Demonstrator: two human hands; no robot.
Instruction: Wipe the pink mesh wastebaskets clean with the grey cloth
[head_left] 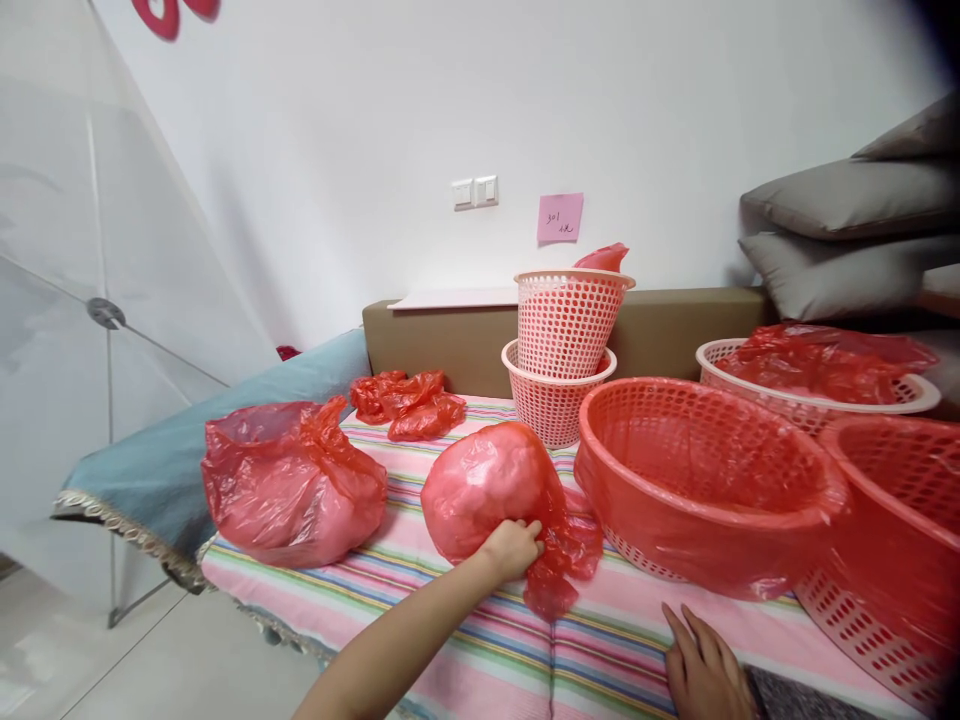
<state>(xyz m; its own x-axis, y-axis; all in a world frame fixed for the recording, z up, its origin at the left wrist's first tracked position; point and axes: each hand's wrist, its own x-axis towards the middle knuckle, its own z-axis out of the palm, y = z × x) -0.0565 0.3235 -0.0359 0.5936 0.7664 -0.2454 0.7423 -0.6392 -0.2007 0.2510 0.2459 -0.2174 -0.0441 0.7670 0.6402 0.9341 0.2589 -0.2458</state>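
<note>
My left hand (511, 548) is closed around the gathered neck of a full, rounded red plastic bag (484, 482) that rests on the striped cloth (480, 650). My right hand (701, 668) lies flat on the cloth near the front edge, fingers stretched out and holding nothing. Just beyond it stands a red basket lined with a red bag (705, 480). A second full red bag (289, 480) sits to the left of the one I grip.
A crumpled pile of red bags (409, 403) lies at the back left. Two stacked pink baskets (562, 350) stand behind. More lined baskets (817, 375) crowd the right side. Grey cushions (855, 240) are stacked at far right. A white mesh cover (97, 300) stands left.
</note>
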